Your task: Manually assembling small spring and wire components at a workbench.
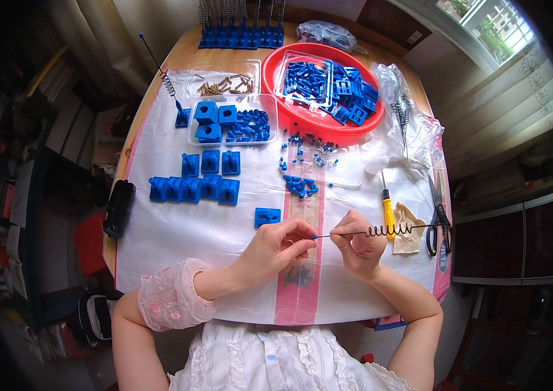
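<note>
My right hand (360, 247) pinches the thin straight end of a black coiled wire rod (387, 231), whose spring-like coil stretches out to the right. At the rod's left tip is a small blue cap (315, 238). The thumb and fingers of my left hand (273, 246) close at that cap; the fingers partly hide how it is gripped. Just beyond my left hand lies a blue plastic base (268, 216). Small blue plastic pieces (300, 186) lie loose ahead of both hands.
Blue bases (189, 189) stand in rows at left, before clear boxes of blue parts (248, 126) and screws (227, 86). A red basin (380, 120) holds more blue parts. A yellow screwdriver (389, 212) and black scissors (433, 238) lie right. Finished-looking coiled rods (240, 36) stand at the back.
</note>
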### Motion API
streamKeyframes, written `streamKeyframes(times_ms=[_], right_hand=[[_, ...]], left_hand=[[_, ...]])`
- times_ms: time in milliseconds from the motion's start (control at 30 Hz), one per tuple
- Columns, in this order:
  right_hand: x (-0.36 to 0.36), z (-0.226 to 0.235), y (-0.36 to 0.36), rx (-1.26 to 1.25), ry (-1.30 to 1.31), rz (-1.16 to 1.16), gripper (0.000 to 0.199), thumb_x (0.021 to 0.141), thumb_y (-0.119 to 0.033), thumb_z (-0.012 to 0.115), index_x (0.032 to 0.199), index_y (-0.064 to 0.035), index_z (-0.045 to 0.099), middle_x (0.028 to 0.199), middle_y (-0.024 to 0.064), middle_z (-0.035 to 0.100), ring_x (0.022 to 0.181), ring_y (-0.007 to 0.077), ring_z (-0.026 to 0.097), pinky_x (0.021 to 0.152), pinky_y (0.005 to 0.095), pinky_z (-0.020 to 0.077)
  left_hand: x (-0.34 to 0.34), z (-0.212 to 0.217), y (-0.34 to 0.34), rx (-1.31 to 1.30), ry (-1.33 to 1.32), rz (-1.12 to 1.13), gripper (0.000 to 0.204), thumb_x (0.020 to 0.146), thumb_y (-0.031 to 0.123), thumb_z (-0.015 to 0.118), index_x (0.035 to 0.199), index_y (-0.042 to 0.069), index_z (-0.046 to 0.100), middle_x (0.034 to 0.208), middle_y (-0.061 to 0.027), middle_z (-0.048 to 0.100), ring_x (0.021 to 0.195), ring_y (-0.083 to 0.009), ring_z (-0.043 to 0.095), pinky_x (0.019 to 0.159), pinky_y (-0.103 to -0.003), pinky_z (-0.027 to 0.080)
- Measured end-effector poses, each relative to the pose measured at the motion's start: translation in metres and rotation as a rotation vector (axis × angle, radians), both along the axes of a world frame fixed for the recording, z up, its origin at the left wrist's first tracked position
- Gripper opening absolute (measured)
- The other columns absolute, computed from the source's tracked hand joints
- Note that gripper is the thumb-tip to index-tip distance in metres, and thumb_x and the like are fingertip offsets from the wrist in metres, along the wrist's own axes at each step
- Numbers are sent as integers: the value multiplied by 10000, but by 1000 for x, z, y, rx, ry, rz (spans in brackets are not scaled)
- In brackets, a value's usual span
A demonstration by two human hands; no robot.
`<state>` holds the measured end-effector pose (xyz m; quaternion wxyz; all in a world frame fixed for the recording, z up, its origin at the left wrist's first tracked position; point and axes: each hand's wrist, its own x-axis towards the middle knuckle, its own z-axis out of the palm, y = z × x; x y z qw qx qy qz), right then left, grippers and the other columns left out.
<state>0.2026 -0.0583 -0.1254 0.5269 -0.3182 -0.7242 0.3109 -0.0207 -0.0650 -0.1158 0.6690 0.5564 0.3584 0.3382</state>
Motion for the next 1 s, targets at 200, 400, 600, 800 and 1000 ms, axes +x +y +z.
streamKeyframes(times_ms=[200, 400, 600, 800, 1000], right_hand=[[-5, -1, -7, -86, 15, -3, 149, 833, 96, 749, 890, 5, 647, 733, 65, 590, 633, 135, 484, 567, 277, 361], [-10, -2, -8, -67, 19, 7, 156, 823, 115, 730, 865, 5, 627, 719, 62, 570, 616, 140, 471, 557, 285, 350], [-8, -3, -11, -74, 1, 16, 134, 845, 113, 717, 863, 19, 623, 742, 75, 585, 637, 135, 490, 557, 271, 343], [-9, 2, -10, -76, 8, 25, 126, 852, 105, 724, 862, 25, 628, 746, 81, 595, 640, 126, 499, 548, 262, 339], [-10, 5, -9, -61, -2, -5, 151, 831, 85, 744, 843, -7, 625, 729, 68, 579, 611, 130, 491, 530, 277, 347]], left_hand=[[-3, -14, -1, -137, -134, -14, 137, 1012, 54, 642, 1117, -28, 676, 931, -40, 721, 812, -63, 655, 755, -227, 553], [-5, -22, 4, -170, -165, -46, 111, 1007, 25, 634, 1088, 0, 705, 948, -39, 733, 796, -44, 637, 739, -211, 536], [-4, -23, 5, -180, -156, -66, 116, 1017, 38, 623, 1071, 4, 720, 934, -35, 734, 770, -35, 635, 705, -204, 528], [-7, -22, 9, -202, -96, -119, 177, 1057, 110, 586, 1077, -4, 720, 886, -9, 711, 740, -21, 615, 669, -184, 505], [-8, -19, 11, -229, -107, -150, 252, 1092, 164, 536, 1068, -15, 712, 870, -5, 699, 710, -18, 605, 633, -177, 486]])
